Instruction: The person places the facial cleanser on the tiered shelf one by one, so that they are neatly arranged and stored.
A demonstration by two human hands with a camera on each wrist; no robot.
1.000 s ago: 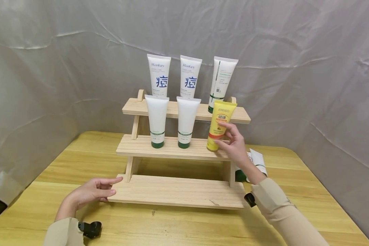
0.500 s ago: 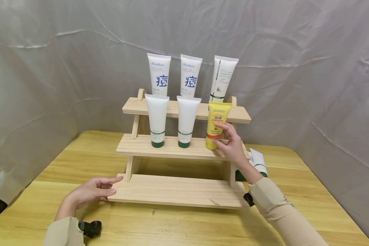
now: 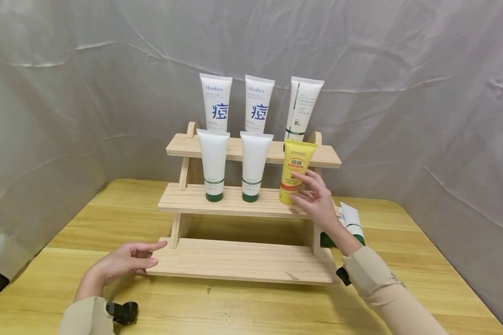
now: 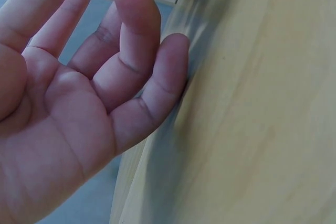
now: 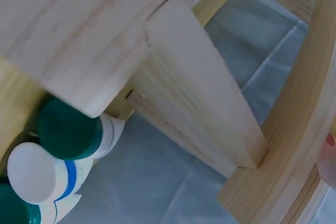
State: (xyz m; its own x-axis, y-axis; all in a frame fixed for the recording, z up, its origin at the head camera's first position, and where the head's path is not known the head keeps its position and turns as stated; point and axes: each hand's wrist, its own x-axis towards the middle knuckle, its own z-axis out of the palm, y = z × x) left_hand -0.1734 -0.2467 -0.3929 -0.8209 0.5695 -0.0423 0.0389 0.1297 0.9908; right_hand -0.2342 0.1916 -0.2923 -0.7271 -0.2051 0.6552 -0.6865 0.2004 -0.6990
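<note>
In the head view, my right hand has its thumb and fingers at the right edge of a yellow squeeze tube, pinching its lower half. The tube stands cap down on the middle tier of a wooden three-tier display stand. My left hand holds the front left corner of the bottom tier between thumb and fingers. In the left wrist view, the fingertips of this hand reach the wood, the others curling loosely. Only a fingertip of the right hand shows in the right wrist view.
On the middle tier stand two white tubes with green caps. Behind them, the top tier bears two blue-lettered white tubes and a green-striped one. Several more tubes lie on the table right of the stand.
The yellow tube has shifted left and turned to face more forward, with the right hand moving along. The left hand stays at the stand's corner.
</note>
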